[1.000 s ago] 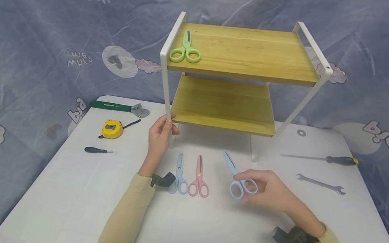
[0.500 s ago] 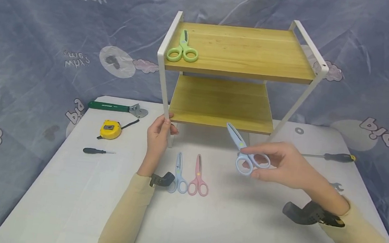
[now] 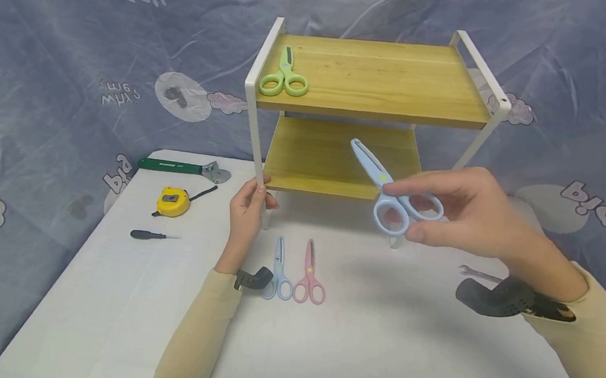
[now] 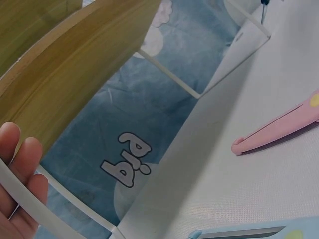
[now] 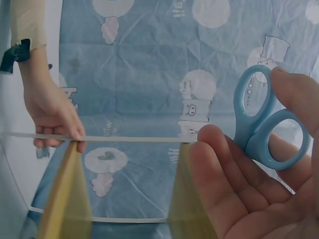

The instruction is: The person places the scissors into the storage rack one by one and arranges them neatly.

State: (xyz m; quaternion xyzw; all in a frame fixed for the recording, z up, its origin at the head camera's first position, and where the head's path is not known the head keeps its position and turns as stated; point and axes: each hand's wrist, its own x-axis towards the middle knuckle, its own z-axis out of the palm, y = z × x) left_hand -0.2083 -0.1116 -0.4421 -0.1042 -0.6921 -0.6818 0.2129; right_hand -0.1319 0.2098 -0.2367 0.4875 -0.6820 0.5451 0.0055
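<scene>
My right hand (image 3: pixel 459 213) pinches a light blue pair of scissors (image 3: pixel 387 191) by its handle loops (image 5: pixel 264 124) and holds it in the air in front of the lower shelf (image 3: pixel 339 159) of a white-framed wooden rack (image 3: pixel 371 80). My left hand (image 3: pixel 249 205) grips the rack's front left leg (image 3: pixel 256 148), its fingers (image 4: pixel 22 169) curled round the white bar. A green pair of scissors (image 3: pixel 284 78) lies on the top shelf at its left end. On the white table (image 3: pixel 159 321) lie another blue pair (image 3: pixel 279 269) and a pink pair (image 3: pixel 309 273), side by side.
At the table's left lie a green-handled tool (image 3: pixel 184 168), a yellow tape measure (image 3: pixel 174 200) and a small black screwdriver (image 3: pixel 153 235). A spanner (image 3: pixel 478 273) shows at the right, partly behind my right wrist. A blue printed cloth (image 3: pixel 73 69) hangs behind.
My right hand has lifted the light blue scissors off the table and carried them up and back to the level of the lower shelf. My left hand has stayed on the rack's leg.
</scene>
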